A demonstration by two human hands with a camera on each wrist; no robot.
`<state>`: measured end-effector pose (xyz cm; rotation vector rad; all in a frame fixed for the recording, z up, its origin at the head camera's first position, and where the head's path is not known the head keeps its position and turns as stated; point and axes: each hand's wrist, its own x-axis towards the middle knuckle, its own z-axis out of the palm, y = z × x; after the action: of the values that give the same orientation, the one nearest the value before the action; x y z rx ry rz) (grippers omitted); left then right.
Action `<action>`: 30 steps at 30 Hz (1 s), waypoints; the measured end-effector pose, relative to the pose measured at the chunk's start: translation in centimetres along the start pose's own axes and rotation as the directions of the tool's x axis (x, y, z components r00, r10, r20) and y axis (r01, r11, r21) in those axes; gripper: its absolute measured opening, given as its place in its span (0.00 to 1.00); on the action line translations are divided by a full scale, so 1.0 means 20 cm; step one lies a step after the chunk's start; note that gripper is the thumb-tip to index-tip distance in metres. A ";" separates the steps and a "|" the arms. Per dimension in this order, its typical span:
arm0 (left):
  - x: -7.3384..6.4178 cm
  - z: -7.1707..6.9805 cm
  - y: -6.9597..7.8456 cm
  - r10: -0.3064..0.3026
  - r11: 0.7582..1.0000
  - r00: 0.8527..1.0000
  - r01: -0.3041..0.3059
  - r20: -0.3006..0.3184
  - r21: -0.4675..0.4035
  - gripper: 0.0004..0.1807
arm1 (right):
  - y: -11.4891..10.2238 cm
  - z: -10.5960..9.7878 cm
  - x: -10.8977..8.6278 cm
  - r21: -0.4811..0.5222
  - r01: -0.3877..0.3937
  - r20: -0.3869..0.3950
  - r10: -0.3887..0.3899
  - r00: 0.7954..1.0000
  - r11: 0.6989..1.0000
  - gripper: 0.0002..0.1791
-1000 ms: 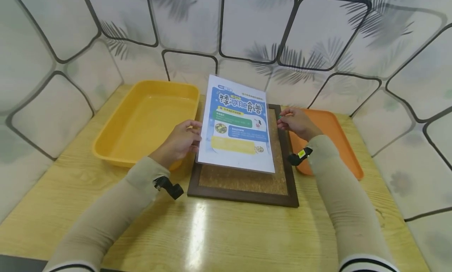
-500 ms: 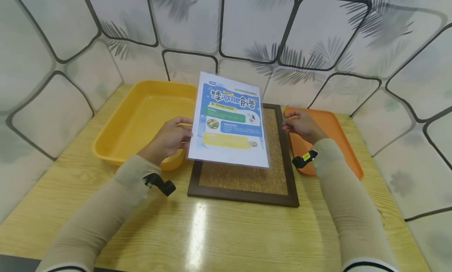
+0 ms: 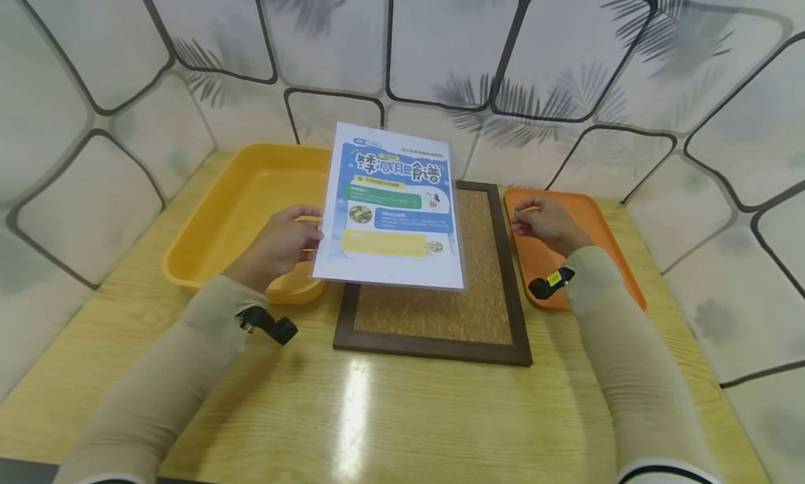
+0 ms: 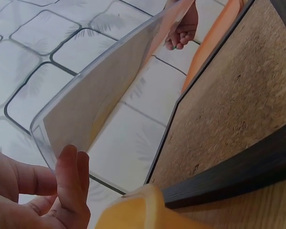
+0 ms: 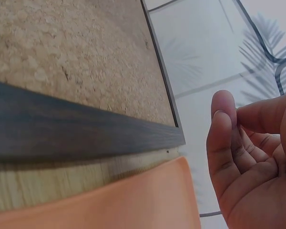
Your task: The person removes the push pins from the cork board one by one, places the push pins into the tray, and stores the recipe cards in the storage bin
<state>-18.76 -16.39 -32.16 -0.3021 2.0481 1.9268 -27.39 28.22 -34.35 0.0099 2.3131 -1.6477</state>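
My left hand (image 3: 283, 243) pinches the left edge of a laminated poster (image 3: 393, 211) printed in blue, green and yellow. It is held up and tilted, overlapping the brown-framed cork board (image 3: 434, 323) in the head view. In the left wrist view the thumb and fingers (image 4: 69, 176) meet at a corner of the clear sheet. To the right of the board, over the orange tray, my right hand (image 3: 547, 222) pinches a small green object (image 3: 517, 212) between fingertips. Most of that object is hidden by the fingers, and the right wrist view does not show it.
A deep yellow tub (image 3: 207, 211) stands at the left, under and behind my left hand. The orange tray (image 3: 604, 239) lies right of the board on the wooden table (image 3: 415, 414). A patterned wall (image 3: 449, 44) closes off the back and sides.
My left hand has carried the poster left and slightly up, baring more of the cork board. The right hand has drifted a little right, away from the board, still pinching the green object.
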 end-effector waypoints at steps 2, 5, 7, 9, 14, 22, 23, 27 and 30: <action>0.00 -0.01 0.00 0.002 1.000 1.000 -0.002 -0.006 0.003 0.23 | 0.00 -0.01 0.00 -0.007 -0.001 -0.007 0.001 1.000 1.000 0.12; -0.02 -0.04 -0.01 -0.017 1.000 1.000 0.018 -0.023 0.016 0.23 | 0.02 -0.01 -0.01 -0.003 -0.005 0.000 0.005 1.000 1.000 0.11; -0.03 -0.06 -0.01 -0.029 0.999 0.999 0.030 -0.032 0.025 0.24 | 0.03 -0.02 -0.02 0.009 -0.007 0.010 0.007 1.000 1.000 0.10; -0.03 -0.07 -0.01 -0.029 0.999 0.999 0.030 -0.037 0.038 0.23 | 0.04 -0.02 -0.02 0.015 -0.010 0.018 0.010 1.000 1.000 0.10; -0.02 -0.09 0.00 0.005 0.999 0.999 -0.003 -0.042 0.044 0.23 | 0.05 -0.07 -0.04 0.015 -0.013 -0.010 0.013 1.000 1.000 0.11; -0.02 -0.13 0.03 0.000 1.000 0.999 0.001 -0.047 0.023 0.23 | 0.07 -0.11 -0.07 0.058 -0.024 -0.002 0.024 1.000 0.998 0.09; -0.02 -0.14 0.03 0.005 1.000 0.999 -0.004 -0.043 0.023 0.23 | 0.07 -0.12 -0.07 0.064 -0.024 -0.006 0.024 1.000 0.998 0.09; -0.03 -0.17 0.03 0.006 1.000 1.000 -0.005 -0.030 0.022 0.23 | 0.08 -0.12 -0.08 0.072 -0.017 -0.014 0.018 1.000 0.997 0.09; -0.04 -0.19 0.03 -0.003 1.000 1.000 0.003 -0.029 0.023 0.23 | 0.09 -0.13 -0.08 0.076 -0.017 -0.015 0.018 1.000 0.997 0.08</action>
<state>-18.64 -20.15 -31.13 -0.3293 2.0852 1.9068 -26.14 31.41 -34.85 0.0597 2.2539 -1.7323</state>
